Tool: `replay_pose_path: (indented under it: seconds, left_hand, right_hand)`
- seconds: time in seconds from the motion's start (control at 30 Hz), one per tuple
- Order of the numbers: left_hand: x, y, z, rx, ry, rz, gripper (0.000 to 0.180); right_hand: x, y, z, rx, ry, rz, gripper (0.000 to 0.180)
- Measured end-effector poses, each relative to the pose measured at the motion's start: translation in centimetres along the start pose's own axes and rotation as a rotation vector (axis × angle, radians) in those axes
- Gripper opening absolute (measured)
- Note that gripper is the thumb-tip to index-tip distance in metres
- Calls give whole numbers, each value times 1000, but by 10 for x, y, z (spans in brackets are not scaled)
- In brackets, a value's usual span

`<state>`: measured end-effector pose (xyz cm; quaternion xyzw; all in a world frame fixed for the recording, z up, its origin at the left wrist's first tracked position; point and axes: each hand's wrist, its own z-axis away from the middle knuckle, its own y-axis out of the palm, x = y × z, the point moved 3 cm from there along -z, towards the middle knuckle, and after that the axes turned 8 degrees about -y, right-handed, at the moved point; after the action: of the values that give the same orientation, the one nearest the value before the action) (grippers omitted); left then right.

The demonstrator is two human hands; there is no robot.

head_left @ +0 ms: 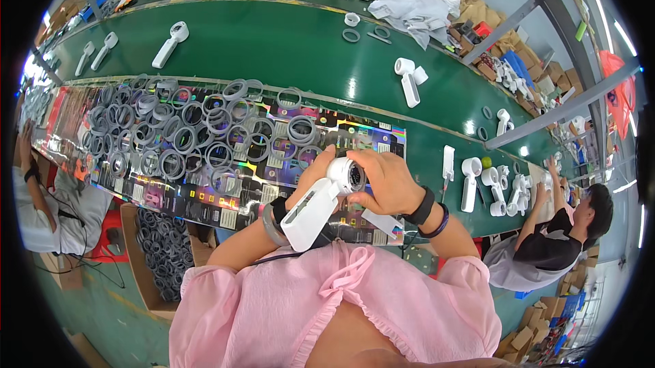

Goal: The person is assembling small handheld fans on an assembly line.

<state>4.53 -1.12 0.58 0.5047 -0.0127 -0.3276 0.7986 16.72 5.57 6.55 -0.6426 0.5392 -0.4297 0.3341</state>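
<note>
The person holds a white handheld device (321, 207) in both hands, just above the near edge of the tabletop (273, 47) and close to the chest. The left hand (315, 171) wraps the device near its round head, the grip pinching its body from the left. The right hand (385, 178) covers the head from the right, fingers curled over the top and thumb below, pressed against the rim around the dark lens-like opening (355, 175). The handle slants down and left toward the left wrist, which carries a grey ring (271, 224) like a bracelet. The right wrist wears a black band (421, 207).

Just beyond the hands lies a shiny printed sheet (232, 194) strewn with many grey rings (184, 132), most lying flat and overlapping. A cardboard box (160, 252) of more rings stands on the floor to the left. On the green belt behind, several white devices (170, 44) lie well apart. A co-worker (552, 231) sits at the right with a cluster of white devices (495, 187); another person's arm (31, 163) shows at the left.
</note>
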Motion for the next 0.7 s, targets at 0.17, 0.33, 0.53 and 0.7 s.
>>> replay_pose_path:
  seconds: [0.17, 0.33, 0.53, 0.7]
  left_hand:
    - [2, -13, -9, 47, 116, -35, 53]
    - [1, -2, -5, -6, 174, 9, 54]
    - [7, -23, -13, 108, 214, 37, 51]
    - [4, -27, -19, 66, 339, -80, 49]
  right_hand:
    - [2, 12, 5, -49, 53, 12, 69]
    - [4, 22, 9, -13, 130, -21, 66]
    - [4, 26, 11, -83, 136, -74, 64]
    - [3, 25, 10, -81, 183, -110, 63]
